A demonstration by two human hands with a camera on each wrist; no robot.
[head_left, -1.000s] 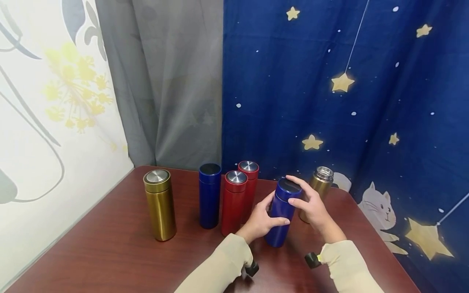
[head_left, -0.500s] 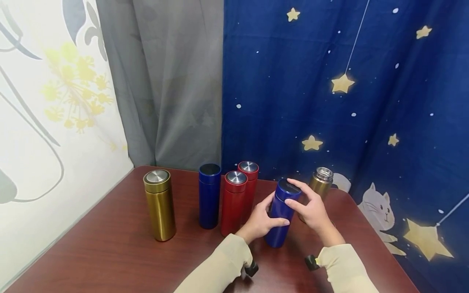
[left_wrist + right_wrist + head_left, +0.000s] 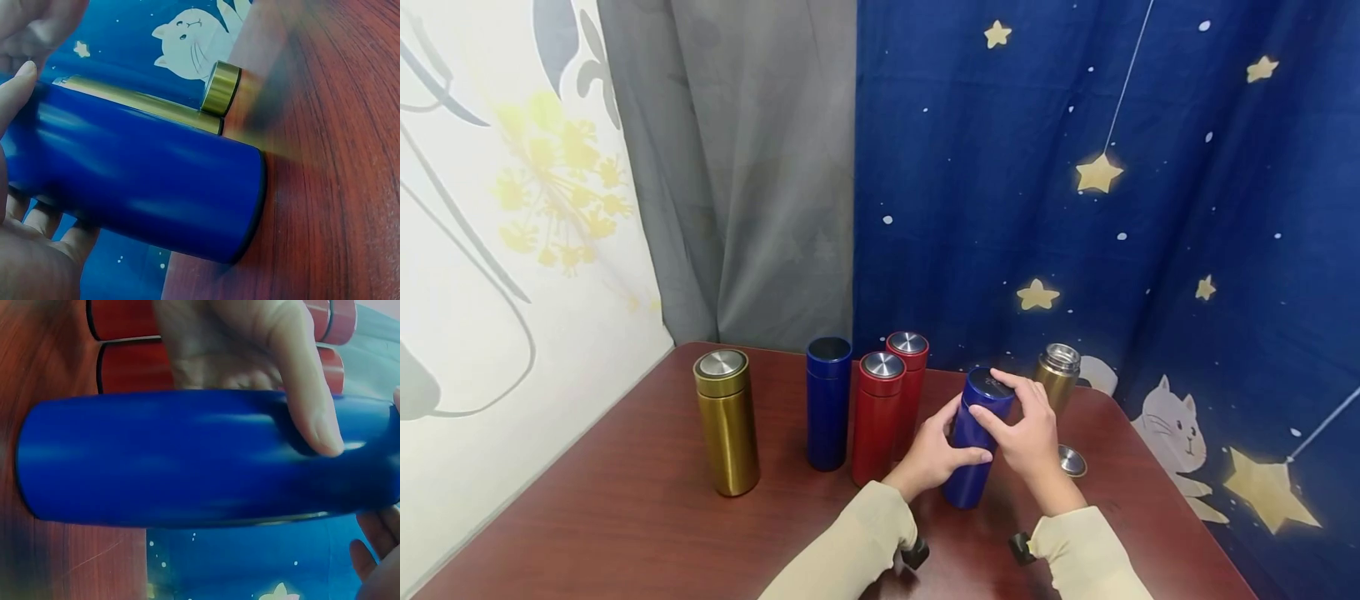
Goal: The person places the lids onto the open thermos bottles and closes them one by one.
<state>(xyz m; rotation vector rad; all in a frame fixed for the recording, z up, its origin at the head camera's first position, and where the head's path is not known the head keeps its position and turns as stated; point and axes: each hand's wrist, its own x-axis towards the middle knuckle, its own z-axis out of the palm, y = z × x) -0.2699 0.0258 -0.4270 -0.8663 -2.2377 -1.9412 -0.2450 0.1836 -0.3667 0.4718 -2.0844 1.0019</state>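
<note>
A blue thermos bottle [image 3: 967, 479] stands near the table's right half, its dark lid top [image 3: 989, 384] showing lit marks. My left hand [image 3: 929, 454] grips its body, thumb across the front and fingers behind. Around the lid curls my right hand [image 3: 1028, 429], thumb on the near side and fingers over the far rim. Behind that hand is a gold thermos bottle [image 3: 1059, 385] without its lid, the steel mouth bare. The gold lid [image 3: 1072, 461] lies on the table beside it; the left wrist view shows this lid [image 3: 222, 87] by the bottle's base.
Left of my hands stand two red thermos bottles [image 3: 875, 429], one behind the other. Beside them is a second blue thermos bottle [image 3: 827, 412], and farther left a capped gold one [image 3: 728, 437]. The wooden table [image 3: 625, 500] meets curtains [image 3: 970, 183] at its back and right.
My right hand has turned around the blue bottle's lid, its thumb and wrist shifting left. The gold lid has come into sight behind it. Marks have appeared on the blue lid's top.
</note>
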